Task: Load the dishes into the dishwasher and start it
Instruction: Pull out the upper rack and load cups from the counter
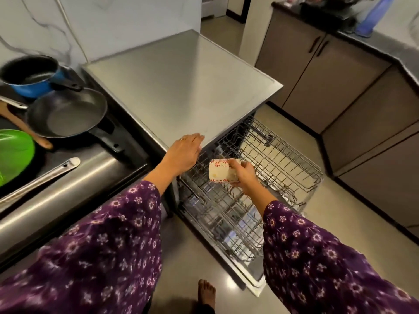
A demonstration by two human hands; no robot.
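Mug (221, 170): flowered, tipped on its side, above the pulled-out upper rack (283, 162) of the dishwasher (181, 87)
Right hand (243, 175): gripping the mug
Left hand (183, 152): flat, fingers straight, on the dishwasher's top corner
Tabletop (95, 155) at left: frying pan (68, 114), blue saucepan (29, 75), green plate (13, 155)

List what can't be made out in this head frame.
Mug: head view, right hand covers its far side; handle unseen.
Lower rack: head view, blurred, partly behind right sleeve; contents unclear.
Green plate: head view, cut off by left edge.
Dishwasher controls: head view, none visible; its top blocks the front.
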